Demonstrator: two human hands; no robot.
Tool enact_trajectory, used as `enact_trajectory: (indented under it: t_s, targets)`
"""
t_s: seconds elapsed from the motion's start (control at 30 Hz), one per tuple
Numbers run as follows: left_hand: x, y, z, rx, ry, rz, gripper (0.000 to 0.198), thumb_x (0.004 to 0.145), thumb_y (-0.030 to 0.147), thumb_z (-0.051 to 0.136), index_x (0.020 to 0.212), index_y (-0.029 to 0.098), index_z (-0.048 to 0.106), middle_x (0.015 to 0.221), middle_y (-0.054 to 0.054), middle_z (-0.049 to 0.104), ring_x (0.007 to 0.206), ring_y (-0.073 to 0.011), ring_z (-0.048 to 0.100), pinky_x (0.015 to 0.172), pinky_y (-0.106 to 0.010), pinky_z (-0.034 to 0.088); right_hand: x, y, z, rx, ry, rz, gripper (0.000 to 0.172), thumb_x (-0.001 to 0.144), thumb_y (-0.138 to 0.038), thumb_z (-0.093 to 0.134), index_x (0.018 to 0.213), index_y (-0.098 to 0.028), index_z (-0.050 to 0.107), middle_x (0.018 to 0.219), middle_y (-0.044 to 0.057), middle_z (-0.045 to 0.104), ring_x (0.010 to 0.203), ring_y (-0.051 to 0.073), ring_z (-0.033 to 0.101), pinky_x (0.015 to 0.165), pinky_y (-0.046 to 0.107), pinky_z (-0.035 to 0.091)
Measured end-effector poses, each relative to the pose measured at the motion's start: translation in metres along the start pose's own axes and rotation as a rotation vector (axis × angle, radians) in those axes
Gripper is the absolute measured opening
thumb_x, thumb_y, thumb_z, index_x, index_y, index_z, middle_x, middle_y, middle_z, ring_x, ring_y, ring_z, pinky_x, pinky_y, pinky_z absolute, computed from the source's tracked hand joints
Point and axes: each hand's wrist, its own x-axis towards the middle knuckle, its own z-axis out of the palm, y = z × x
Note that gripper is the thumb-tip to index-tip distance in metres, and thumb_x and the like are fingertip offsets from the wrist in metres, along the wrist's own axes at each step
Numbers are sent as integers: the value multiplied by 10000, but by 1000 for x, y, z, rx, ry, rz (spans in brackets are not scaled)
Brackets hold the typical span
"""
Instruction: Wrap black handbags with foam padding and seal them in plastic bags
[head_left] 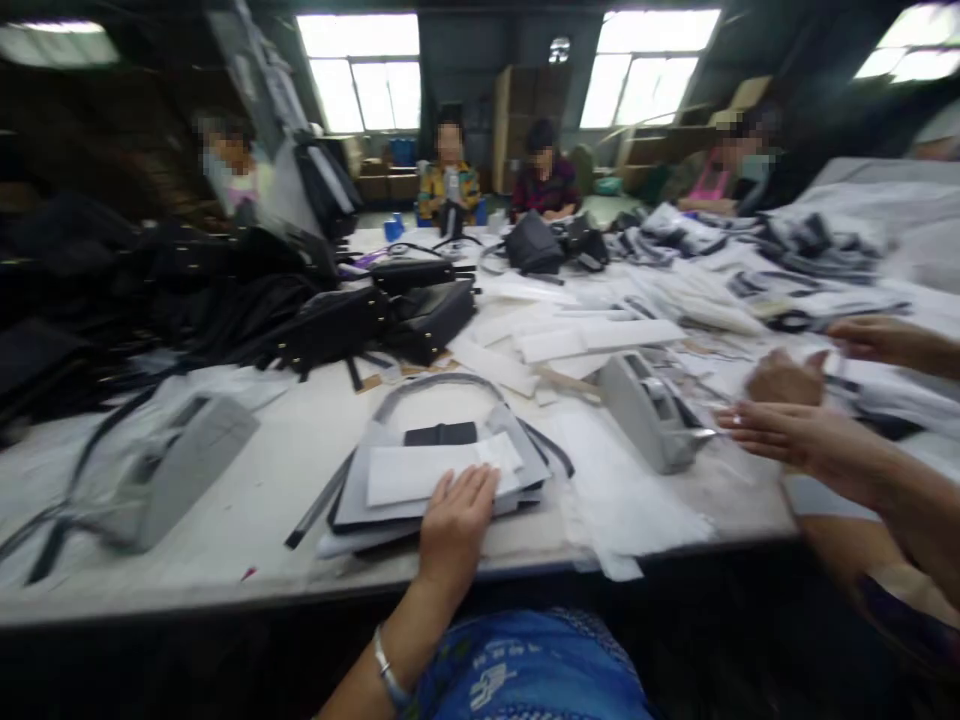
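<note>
My left hand (456, 522) lies flat, fingers spread, on a white sheet (420, 470) that tops a stack of grey cut panels (450, 480) at the table's near edge. A small black piece (441, 434) and a grey curved strap (442, 385) rest on the same stack. My right hand (787, 440) reaches in from the right with fingers stretched out. Its fingertips are at the cutter end of a grey tape dispenser (645, 410). Blur hides whether tape is between the fingertips.
A second grey tape dispenser (172, 470) sits at the left. Black bags (360, 315) are piled behind it, and white strips (600, 338) and grey pieces cover the middle and right. Another person's hands (825, 360) work at the right. Several people sit across the table (247, 500).
</note>
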Motion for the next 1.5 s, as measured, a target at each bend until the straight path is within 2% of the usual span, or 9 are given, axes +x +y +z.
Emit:
enact_trajectory:
  t_s: [0.17, 0.4, 0.6, 0.7, 0.8, 0.9, 1.0, 1.2, 1.5]
  targets:
    - [-1, -7, -1, 71, -6, 82, 394, 980, 137, 412, 1328, 177, 593, 1327, -65, 645, 1152, -248, 650, 1045, -444, 402, -34, 33, -5, 190, -10, 172, 223, 760, -323, 792, 891, -145, 756, 1038, 145, 745, 823, 170, 707, 673, 189, 599]
    - [-4, -10, 1, 129, 18, 129, 399, 1010, 176, 376, 1367, 174, 556, 1346, -52, 633, 1151, -236, 646, 1065, -423, 350, -23, 91, 37, 98, 85, -120, 471, 651, -593, 806, 808, -155, 730, 806, 101, 748, 658, 180, 699, 608, 282, 612]
    - [-4, -13, 3, 126, 32, 148, 399, 1025, 200, 354, 1371, 167, 552, 1345, -60, 635, 1146, -229, 646, 1087, -418, 324, -31, 99, 26, -115, 169, -306, 338, 721, -505, 766, 870, -201, 764, 809, 65, 760, 724, 236, 724, 721, 357, 604]
    - [-3, -12, 2, 113, 42, 141, 393, 1023, 196, 364, 1364, 167, 556, 1343, -62, 636, 1139, -228, 650, 1086, -415, 329, -46, 85, 17, -400, 94, -636, 177, 845, -367, 675, 930, -242, 768, 943, 56, 769, 877, 241, 728, 815, 341, 581]
    - [-3, -10, 1, 101, 31, 124, 383, 1013, 166, 390, 1356, 162, 561, 1338, -60, 641, 1142, -231, 651, 1078, -426, 344, -58, 55, 25, -744, -59, -1099, 241, 963, -201, 509, 1047, -235, 732, 994, 68, 763, 869, 195, 723, 781, 293, 566]
    - [-4, -7, 1, 82, 23, 88, 371, 1004, 149, 416, 1341, 169, 571, 1339, -55, 640, 1154, -233, 646, 1076, -437, 357, -64, 15, 54, -826, -203, -1379, 268, 977, -115, 468, 1089, -215, 689, 962, 65, 757, 827, 161, 707, 743, 258, 536]
    - [-5, -4, 1, 51, 21, 47, 358, 1008, 150, 415, 1322, 183, 585, 1341, -44, 639, 1171, -231, 638, 1071, -441, 375, -65, -26, 98, -784, -392, -1475, 188, 974, -139, 502, 1029, -198, 672, 881, 51, 737, 756, 142, 676, 690, 243, 493]
    - [-5, -2, 6, 10, 64, -7, 325, 1018, 196, 431, 1292, 202, 605, 1309, -35, 662, 1158, -224, 646, 1055, -441, 427, -38, -87, 194, -819, -851, -1397, 232, 978, -354, 533, 887, -200, 681, 754, 31, 684, 685, 139, 629, 615, 246, 397]
    - [-6, 0, 8, -22, 92, -41, 331, 1023, 174, 385, 1253, 152, 622, 1263, -63, 690, 1148, -217, 649, 1065, -441, 470, 5, -118, 292, -1366, -1173, -1230, 93, 848, -356, 715, 878, -281, 759, 824, 11, 757, 740, 175, 659, 558, 259, 287]
